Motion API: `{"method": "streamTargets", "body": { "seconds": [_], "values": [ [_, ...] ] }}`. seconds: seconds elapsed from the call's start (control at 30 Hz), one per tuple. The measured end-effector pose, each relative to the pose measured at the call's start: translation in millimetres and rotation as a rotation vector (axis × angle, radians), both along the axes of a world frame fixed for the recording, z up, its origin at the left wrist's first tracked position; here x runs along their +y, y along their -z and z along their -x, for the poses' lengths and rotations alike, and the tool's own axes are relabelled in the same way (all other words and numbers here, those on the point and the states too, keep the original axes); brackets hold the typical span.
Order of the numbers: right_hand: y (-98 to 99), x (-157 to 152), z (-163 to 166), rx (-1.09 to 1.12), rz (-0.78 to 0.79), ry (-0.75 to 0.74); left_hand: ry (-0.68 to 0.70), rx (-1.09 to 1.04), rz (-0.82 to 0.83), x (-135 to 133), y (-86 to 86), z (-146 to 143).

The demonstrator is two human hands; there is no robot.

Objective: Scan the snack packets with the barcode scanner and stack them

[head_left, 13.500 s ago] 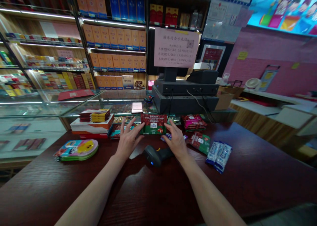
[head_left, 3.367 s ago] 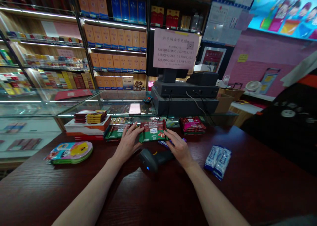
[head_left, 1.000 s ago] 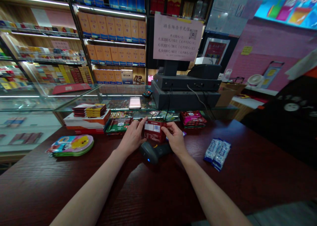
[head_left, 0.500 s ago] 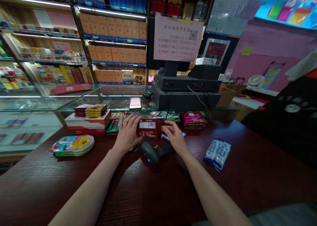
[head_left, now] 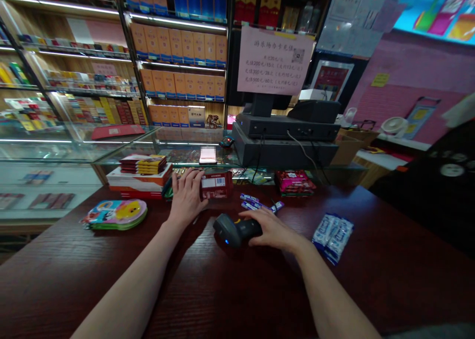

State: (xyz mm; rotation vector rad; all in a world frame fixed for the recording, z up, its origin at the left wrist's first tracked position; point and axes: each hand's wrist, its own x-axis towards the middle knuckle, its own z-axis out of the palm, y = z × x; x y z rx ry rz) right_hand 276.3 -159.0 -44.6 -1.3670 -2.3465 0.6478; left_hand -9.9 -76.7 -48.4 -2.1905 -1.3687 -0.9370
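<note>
My left hand (head_left: 186, 196) grips the left end of a dark red packet (head_left: 216, 185), whose white label and barcode face me. The packet is held upright near the back of the counter. My right hand (head_left: 273, 228) is around the handle of a black barcode scanner (head_left: 230, 230), fingers on the far side and thumb on the near side. The scanner lies on the dark wooden counter with a blue light on its head. Just behind the right hand are small purple-and-white sticks (head_left: 256, 204), partly covered by the fingers.
Colourful flat packs (head_left: 118, 214) lie at left, before a stack of boxes and packets (head_left: 140, 180). Blue-and-white sachets (head_left: 333, 236) are at right. Red-pink packets (head_left: 295, 181) sit below the till (head_left: 285, 141). A person in dark clothing (head_left: 430, 180) is at the right edge.
My right hand has left the dark red packet and moved down to the scanner's handle. My left hand keeps the packet, now slightly further left relative to the counter. The view has shifted slightly.
</note>
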Motion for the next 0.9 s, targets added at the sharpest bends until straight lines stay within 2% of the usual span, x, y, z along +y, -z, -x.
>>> {"method": "streamTargets", "body": {
  "seconds": [0.13, 0.33, 0.53, 0.9],
  "values": [
    [1.2, -1.0, 7.7, -0.042, -0.057, -0.027, -0.04, 0.005, -0.01, 0.9, 1.7, 0.4],
    [2.2, 0.9, 7.3, 0.017, -0.147, -0.048, -0.062, 0.006, -0.002, 0.3, 2.1, 1.1],
    [-3.9, 2.9, -0.9, 0.17, -0.25, 0.072, -0.058, -0.002, 0.0, -1.5, 1.5, 0.6],
    [-18.7, -2.4, -9.7, 0.301, -0.075, 0.154, -0.067, -0.022, -0.023, -0.7, 3.3, 1.6]
  ]
}}
